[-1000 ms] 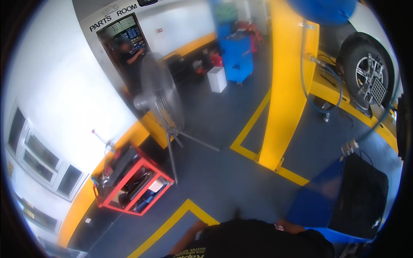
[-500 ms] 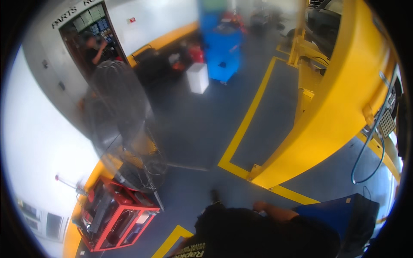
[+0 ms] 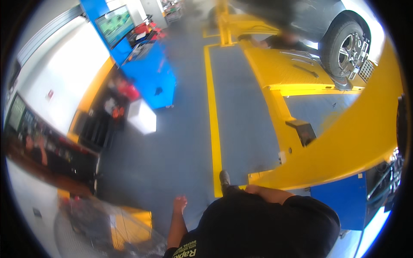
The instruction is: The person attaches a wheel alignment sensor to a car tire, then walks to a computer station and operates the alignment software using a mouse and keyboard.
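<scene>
My left hand (image 3: 180, 202) swings low beside my dark shirt, over the floor, its slightly bent fingers apart and holding nothing visible. My right hand (image 3: 251, 189) is at the front of my body near the foot of the yellow lift post (image 3: 344, 142); its fingers are largely hidden. My shoe (image 3: 224, 178) is on the yellow floor line (image 3: 213, 129). A mesh floor fan (image 3: 86, 223) stands at my lower left.
A car wheel (image 3: 342, 47) with a clamp fixture sits on the yellow ramp (image 3: 279, 69), beside a blurred person (image 3: 286, 41). Another person (image 3: 36, 148) is in the left doorway. A blue cabinet (image 3: 150, 81), white box (image 3: 141, 116) and blue panel (image 3: 335, 202) are around me.
My view has swung rightward and I have moved forward past the fan and red cart, closer to the lift post. My left arm has come into fuller view, and my foot has stepped onto the line.
</scene>
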{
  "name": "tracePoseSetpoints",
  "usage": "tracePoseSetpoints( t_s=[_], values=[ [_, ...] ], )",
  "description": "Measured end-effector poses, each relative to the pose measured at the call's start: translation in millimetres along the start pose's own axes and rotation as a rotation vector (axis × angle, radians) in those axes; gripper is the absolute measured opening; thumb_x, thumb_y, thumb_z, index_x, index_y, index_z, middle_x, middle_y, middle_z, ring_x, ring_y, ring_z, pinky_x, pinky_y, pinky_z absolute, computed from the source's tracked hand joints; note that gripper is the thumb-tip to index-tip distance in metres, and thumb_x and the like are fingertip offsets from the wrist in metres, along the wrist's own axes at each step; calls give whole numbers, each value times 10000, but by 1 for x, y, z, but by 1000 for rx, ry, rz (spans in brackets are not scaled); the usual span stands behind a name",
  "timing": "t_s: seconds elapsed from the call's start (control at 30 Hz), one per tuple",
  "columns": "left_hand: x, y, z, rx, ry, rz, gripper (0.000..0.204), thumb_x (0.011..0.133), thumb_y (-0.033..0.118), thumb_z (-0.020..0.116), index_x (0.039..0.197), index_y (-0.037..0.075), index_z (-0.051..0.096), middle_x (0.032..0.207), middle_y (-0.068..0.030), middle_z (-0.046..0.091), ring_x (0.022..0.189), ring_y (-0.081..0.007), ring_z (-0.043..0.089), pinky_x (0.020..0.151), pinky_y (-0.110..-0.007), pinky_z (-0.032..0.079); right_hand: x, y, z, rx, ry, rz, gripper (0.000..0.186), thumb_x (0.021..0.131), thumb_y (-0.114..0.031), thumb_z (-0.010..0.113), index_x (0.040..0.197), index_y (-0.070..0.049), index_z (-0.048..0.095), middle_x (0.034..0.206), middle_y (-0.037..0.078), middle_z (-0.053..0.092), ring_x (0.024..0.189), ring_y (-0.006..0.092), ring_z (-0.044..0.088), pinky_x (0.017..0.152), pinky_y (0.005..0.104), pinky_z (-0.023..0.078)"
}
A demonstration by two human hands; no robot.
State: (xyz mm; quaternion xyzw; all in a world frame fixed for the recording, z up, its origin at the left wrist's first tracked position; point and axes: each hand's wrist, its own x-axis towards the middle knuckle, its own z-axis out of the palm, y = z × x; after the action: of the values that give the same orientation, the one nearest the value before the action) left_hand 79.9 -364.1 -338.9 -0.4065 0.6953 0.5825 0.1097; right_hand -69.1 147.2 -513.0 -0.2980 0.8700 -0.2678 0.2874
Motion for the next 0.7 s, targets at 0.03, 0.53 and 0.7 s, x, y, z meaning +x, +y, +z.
tracePoseSetpoints(
  t_s=[0.03,0.53,0.7],
  values=[
    [21,23,-1,-46,-55,-26,150,1015,206,634,998,61,668,865,-72,690,689,-168,654,563,-329,514,23,2,-21,14,63,37,334,928,-329,658,852,-11,729,819,192,737,753,320,738,701,459,577],
    [292,186,28,743,-444,-53,196,986,150,616,902,43,756,834,-109,734,653,-201,692,574,-369,585,364,30,-387,906,111,807,128,954,-212,645,1024,-105,648,864,86,682,689,217,677,561,369,531],
    [442,298,32,642,-484,-121,242,989,228,599,902,61,752,807,-91,731,653,-193,690,559,-388,576,484,80,-444,586,-291,663,190,962,-256,675,1066,-96,676,909,86,710,745,219,703,624,409,555]
  ],
)
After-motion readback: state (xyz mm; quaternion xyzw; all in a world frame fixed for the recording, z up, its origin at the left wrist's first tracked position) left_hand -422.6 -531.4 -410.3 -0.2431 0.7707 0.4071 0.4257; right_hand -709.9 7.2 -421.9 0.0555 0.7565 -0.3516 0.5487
